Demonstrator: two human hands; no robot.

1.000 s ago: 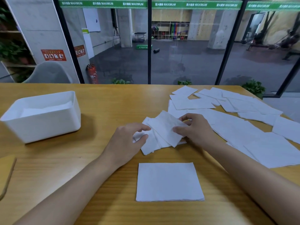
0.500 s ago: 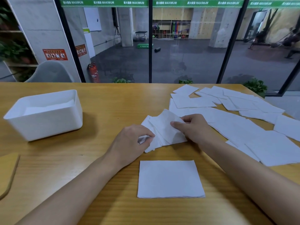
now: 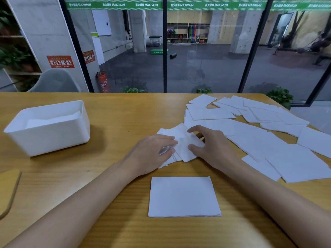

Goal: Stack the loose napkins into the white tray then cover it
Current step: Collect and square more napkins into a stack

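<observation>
A fanned bundle of white napkins (image 3: 180, 138) lies on the wooden table (image 3: 125, 113) between my hands. My left hand (image 3: 152, 153) pinches its left edge between thumb and fingers. My right hand (image 3: 213, 147) touches its right side, thumb and forefinger spread on the top sheet. A squared stack of napkins (image 3: 184, 196) sits just in front of me. Several loose napkins (image 3: 259, 140) are strewn over the right part of the table. The white tray (image 3: 44, 140) stands at the left with some napkins (image 3: 52, 120) inside.
A wooden board (image 3: 9, 190), partly cut off, lies at the table's left edge. Beyond the far edge are glass panes, a grey chair (image 3: 53, 81) and potted plants. Bare wood shows between the tray and the bundle.
The bundle has been pushed together and lies flatter. My left hand has slid further over its left edge. My right hand's fingers have spread apart from a pinch.
</observation>
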